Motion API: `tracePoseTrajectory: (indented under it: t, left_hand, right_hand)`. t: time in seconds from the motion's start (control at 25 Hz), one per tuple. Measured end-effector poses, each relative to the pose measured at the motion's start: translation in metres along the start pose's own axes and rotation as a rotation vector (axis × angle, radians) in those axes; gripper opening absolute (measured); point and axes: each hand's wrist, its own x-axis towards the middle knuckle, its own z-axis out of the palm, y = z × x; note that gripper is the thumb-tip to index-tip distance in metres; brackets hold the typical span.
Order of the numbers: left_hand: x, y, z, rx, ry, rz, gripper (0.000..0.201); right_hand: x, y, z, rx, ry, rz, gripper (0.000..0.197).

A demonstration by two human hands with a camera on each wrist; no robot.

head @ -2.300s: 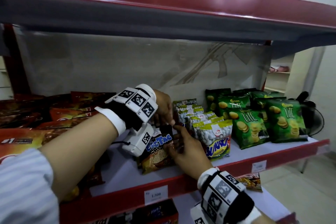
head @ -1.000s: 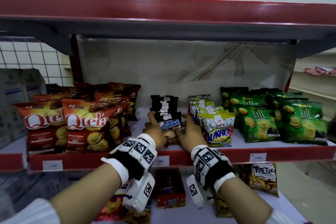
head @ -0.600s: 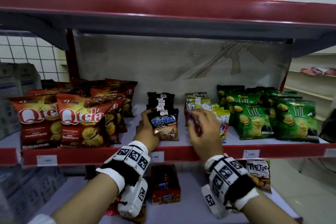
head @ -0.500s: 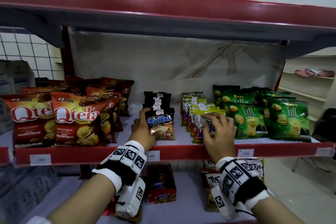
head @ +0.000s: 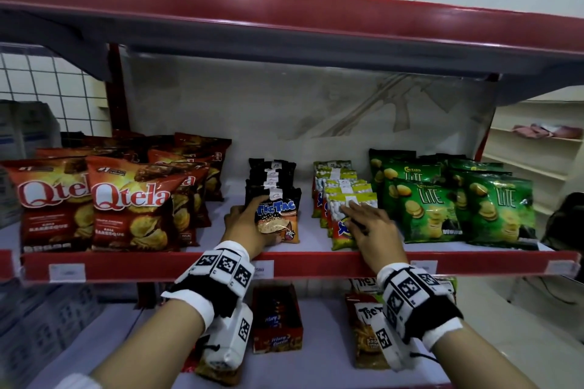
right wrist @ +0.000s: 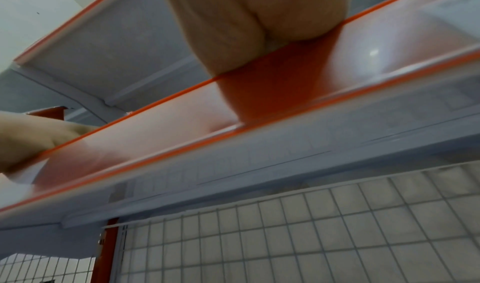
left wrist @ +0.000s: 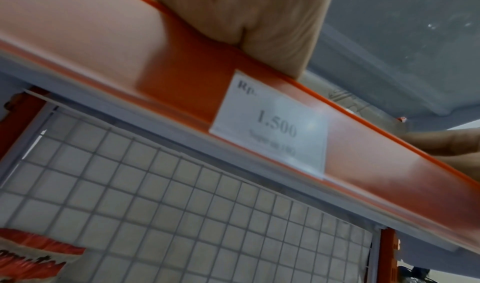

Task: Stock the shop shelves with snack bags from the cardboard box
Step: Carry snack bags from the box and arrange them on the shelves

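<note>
On the middle shelf point(head: 158, 265) a row of black Tic Tac bags stands upright. My left hand point(head: 252, 215) grips the front Tic Tac bag point(head: 281, 221) at its left edge, fingers over its top corner and thumb low. To the right, my right hand point(head: 360, 218) lies with straight fingers on the face of the front Sukro peanut bag point(head: 339, 237). In the wrist views only the left palm point(left wrist: 246, 10) and the right palm point(right wrist: 254, 16) show above the red shelf lip; the fingers are hidden. The cardboard box is out of view.
Red Qtela bags point(head: 126, 202) fill the shelf's left; green Lite bags point(head: 442, 202) fill its right. The upper shelf point(head: 284, 16) hangs close overhead. On the lower shelf are a red display box point(head: 276, 319) and more Tic Tac bags point(head: 363, 325). A price tag point(left wrist: 270, 127) reads 1.500.
My right hand left the Tic Tac bag and moved right onto the Sukro row. The left hand stayed on the front Tic Tac bag. My view pulled back from the shelf.
</note>
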Motion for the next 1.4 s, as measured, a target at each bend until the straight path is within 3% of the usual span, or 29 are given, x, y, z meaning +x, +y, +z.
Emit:
tracePoseTrajectory:
  t: [0.16, 0.28, 0.4, 0.56, 0.68, 0.88, 1.04, 1.16, 1.24, 1.32, 1.4]
  left_hand:
    - [-0.008, 0.002, -0.002, -0.075, 0.096, 0.034, 0.09]
    - [-0.016, 0.006, -0.004, -0.125, 0.218, 0.169, 0.074]
    - [-0.028, 0.009, -0.016, -0.17, 0.237, 0.28, 0.058]
    - [-0.048, 0.002, -0.06, -0.27, 0.392, 0.396, 0.041]
    - [-0.062, -0.008, -0.105, -0.249, 0.522, 0.425, 0.04]
    - [-0.071, -0.046, -0.183, -0.143, 0.685, 0.394, 0.043]
    - [-0.07, -0.09, -0.218, -0.036, 0.745, 0.28, 0.049]
    - [-0.061, -0.126, -0.236, -0.12, 0.688, 0.106, 0.075]
    - [-0.054, -0.148, -0.242, -0.224, 0.537, 0.046, 0.1]
    - [-0.048, -0.163, -0.24, -0.377, 0.378, 0.104, 0.114]
    - [-0.044, -0.176, -0.239, -0.455, 0.318, 0.188, 0.112]
  right_hand:
    - [-0.005, -0.001, -0.001, 0.131, 0.1, 0.012, 0.042]
    - [-0.008, -0.001, -0.004, 0.132, 0.135, -0.01, 0.05]
    - [-0.009, 0.002, -0.005, 0.124, 0.141, -0.026, 0.052]
    - [-0.006, -0.013, -0.004, 0.208, 0.232, -0.004, 0.048]
    - [0.002, -0.053, 0.0, 0.23, 0.27, -0.091, 0.045]
    - [0.015, -0.155, 0.017, 0.396, 0.168, -0.207, 0.051]
    - [0.008, -0.221, 0.04, 0.579, -0.085, -0.12, 0.083]
    - [-0.003, -0.252, 0.065, 0.691, -0.206, -0.018, 0.112]
    - [-0.008, -0.263, 0.082, 0.735, -0.241, 0.073, 0.126]
    - [-0.013, -0.271, 0.098, 0.768, -0.255, 0.136, 0.13]
    - [-0.017, -0.276, 0.116, 0.718, -0.206, 0.147, 0.121]
